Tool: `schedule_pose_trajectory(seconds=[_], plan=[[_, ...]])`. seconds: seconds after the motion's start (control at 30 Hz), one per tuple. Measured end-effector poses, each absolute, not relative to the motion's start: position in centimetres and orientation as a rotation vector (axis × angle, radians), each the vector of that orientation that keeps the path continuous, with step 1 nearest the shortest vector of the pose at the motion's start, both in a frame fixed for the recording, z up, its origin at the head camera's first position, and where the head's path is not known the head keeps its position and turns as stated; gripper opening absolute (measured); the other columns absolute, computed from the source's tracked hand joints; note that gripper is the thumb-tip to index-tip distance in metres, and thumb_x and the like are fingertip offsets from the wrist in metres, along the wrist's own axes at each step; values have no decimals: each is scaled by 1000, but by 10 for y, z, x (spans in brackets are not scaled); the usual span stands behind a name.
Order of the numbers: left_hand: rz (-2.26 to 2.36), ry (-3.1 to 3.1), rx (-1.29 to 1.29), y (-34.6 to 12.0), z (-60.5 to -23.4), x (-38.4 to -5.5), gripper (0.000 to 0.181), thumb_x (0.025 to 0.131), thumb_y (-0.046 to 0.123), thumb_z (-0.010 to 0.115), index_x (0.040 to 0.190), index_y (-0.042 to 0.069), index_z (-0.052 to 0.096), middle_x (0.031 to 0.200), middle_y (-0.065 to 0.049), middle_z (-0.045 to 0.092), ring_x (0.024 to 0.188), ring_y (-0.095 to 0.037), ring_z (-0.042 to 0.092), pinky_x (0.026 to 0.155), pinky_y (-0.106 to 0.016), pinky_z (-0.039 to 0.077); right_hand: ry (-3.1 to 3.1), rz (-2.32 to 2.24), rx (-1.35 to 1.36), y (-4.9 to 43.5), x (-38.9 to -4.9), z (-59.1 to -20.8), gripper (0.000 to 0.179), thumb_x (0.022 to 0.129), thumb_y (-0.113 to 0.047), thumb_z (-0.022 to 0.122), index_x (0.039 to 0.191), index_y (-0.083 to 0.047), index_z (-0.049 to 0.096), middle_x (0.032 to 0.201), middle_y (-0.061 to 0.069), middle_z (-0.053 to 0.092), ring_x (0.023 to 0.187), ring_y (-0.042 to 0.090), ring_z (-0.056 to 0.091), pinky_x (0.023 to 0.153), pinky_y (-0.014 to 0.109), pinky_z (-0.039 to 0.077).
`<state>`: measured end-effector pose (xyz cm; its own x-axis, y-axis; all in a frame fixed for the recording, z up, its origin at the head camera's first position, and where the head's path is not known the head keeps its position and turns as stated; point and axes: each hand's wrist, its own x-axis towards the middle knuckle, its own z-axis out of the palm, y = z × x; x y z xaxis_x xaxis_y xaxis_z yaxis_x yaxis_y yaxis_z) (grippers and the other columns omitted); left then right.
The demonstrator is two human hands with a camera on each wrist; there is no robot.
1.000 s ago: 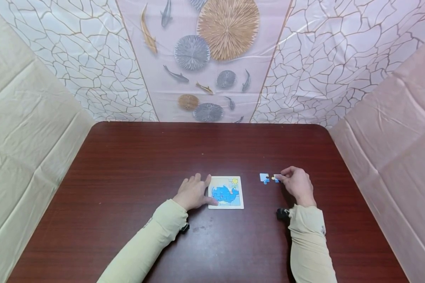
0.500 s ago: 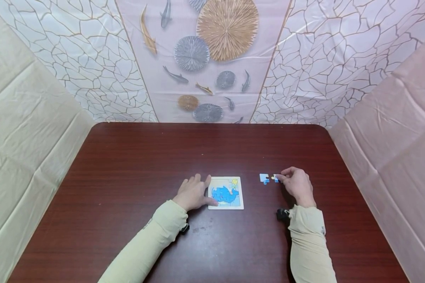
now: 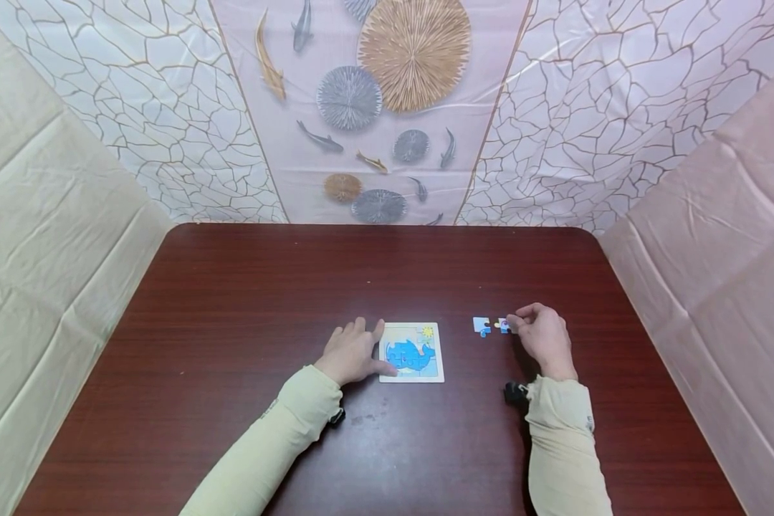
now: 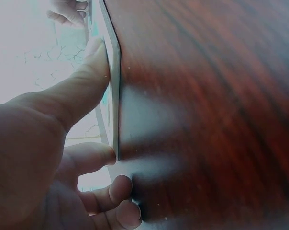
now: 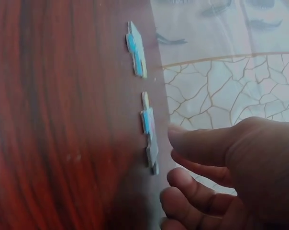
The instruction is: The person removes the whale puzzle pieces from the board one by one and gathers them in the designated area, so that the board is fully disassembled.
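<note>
In the head view my left hand [image 3: 356,351] rests at the left side of a square jigsaw board [image 3: 413,325] with a blue whale and a yellow sun. Its thumb lies over the board's lower left, and the index fingertip touches the upper left edge. The left wrist view shows the thumb [image 4: 89,72] on the board's face. My right hand [image 3: 545,340] hovers at a jigsaw piece [image 5: 150,129]; the right wrist view shows a gap between thumb and piece. A second light-blue piece [image 3: 481,326] lies flat just left of it.
All this lies on a dark red-brown wooden table [image 3: 284,276]. A patterned backdrop [image 3: 374,107] rises behind its far edge, with pale cloth [image 3: 696,308] along both sides. A black wrist strap part [image 3: 514,392] shows beneath the right sleeve.
My right thumb and fingers have drawn slightly right off the nearer jigsaw piece, so more of it shows. The left hand and board stay in place.
</note>
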<state>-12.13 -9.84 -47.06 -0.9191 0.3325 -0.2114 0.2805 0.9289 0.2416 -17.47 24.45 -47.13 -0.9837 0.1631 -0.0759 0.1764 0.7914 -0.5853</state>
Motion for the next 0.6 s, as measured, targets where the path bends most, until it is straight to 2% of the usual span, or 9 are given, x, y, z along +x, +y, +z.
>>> schedule_pose_trajectory(seconds=[0.23, 0.43, 0.6], plan=[[298, 2833, 457, -98, -469, -122, 101, 72, 68, 71, 150, 13, 39, 116, -16, 54, 95, -26, 51, 76, -35, 37, 3054, -955, 211, 226, -174, -463, 24, 93, -29, 66, 103, -8, 69, 85, 7, 66, 80, 27, 61, 67, 44, 44], [297, 2832, 461, -98, -469, -122, 101, 72, 69, 70, 150, 12, 38, 115, -16, 54, 95, -26, 50, 75, -35, 37, 3069, -959, 9, 198, -171, -464, 22, 91, -27, 68, 102, -8, 68, 91, 7, 62, 83, 26, 60, 72, 45, 46], [300, 2830, 459, -98, -471, -122, 101, 73, 68, 70, 150, 13, 38, 115, -16, 54, 94, -25, 50, 73, -34, 36, 2997, -929, -201, 169, -166, -470, 21, 90, -25, 70, 104, -9, 69, 95, 7, 58, 79, 24, 57, 71, 41, 48]])
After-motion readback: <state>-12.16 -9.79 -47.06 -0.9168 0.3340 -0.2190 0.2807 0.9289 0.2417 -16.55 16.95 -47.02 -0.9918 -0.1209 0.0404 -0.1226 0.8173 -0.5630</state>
